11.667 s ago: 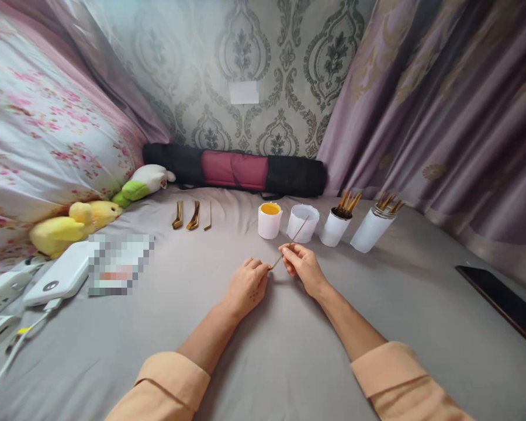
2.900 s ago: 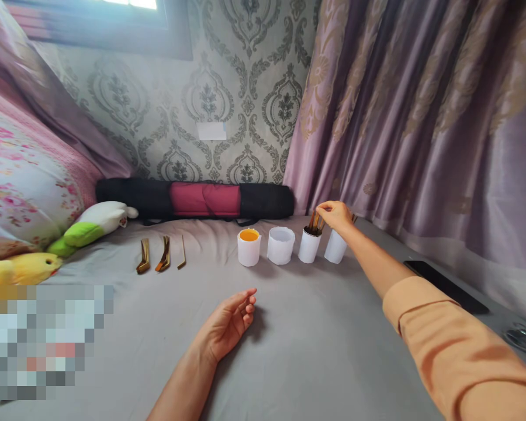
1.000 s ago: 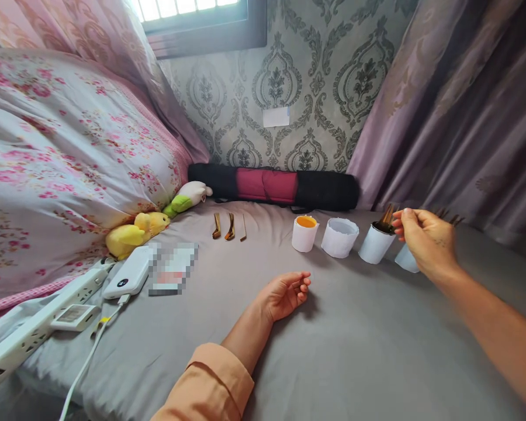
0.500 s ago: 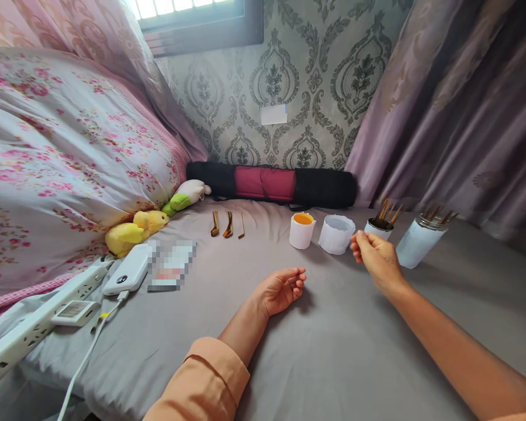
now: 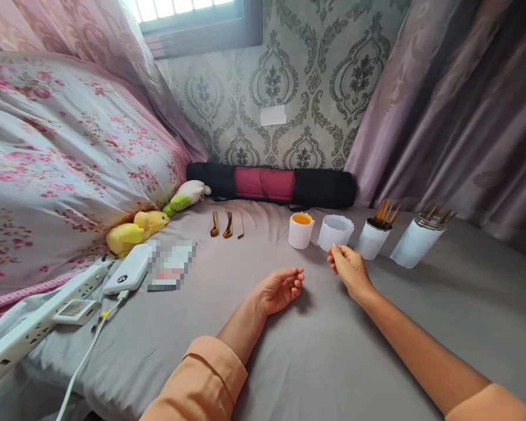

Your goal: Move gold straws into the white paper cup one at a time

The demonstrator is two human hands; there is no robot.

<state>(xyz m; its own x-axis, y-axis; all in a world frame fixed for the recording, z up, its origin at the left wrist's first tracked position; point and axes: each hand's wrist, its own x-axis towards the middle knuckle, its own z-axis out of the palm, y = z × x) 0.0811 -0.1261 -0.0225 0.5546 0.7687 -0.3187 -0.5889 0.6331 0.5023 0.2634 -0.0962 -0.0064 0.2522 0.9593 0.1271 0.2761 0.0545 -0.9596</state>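
Note:
My left hand (image 5: 283, 290) rests on the grey sheet, its fingers loosely curled in and no object showing in them. To its right, my right hand (image 5: 349, 269) hovers with thumb and fingers pinched together; anything between the fingertips is too small or hidden to make out. Just behind those fingertips stands a white paper-wrapped cup (image 5: 333, 237) with a pale inside. Left of it is another white cup (image 5: 300, 235), orange inside. Right of my hand, a white-wrapped can (image 5: 372, 242) holds several thin brown sticks, and a taller white-wrapped jar (image 5: 416, 247) has more.
Two bent bundles of brown sticks (image 5: 228, 225) and a single stick (image 5: 241, 226) lie farther back. A black and red rolled bag (image 5: 263, 184) lines the wall. At left are plush toys (image 5: 135, 233), a white power bank (image 5: 127, 270) with a cable, and a power strip (image 5: 39, 327).
My right hand has moved left and slightly down, from in front of the stick can to in front of the pale-lined cup, uncovering the can. My left hand has stayed put.

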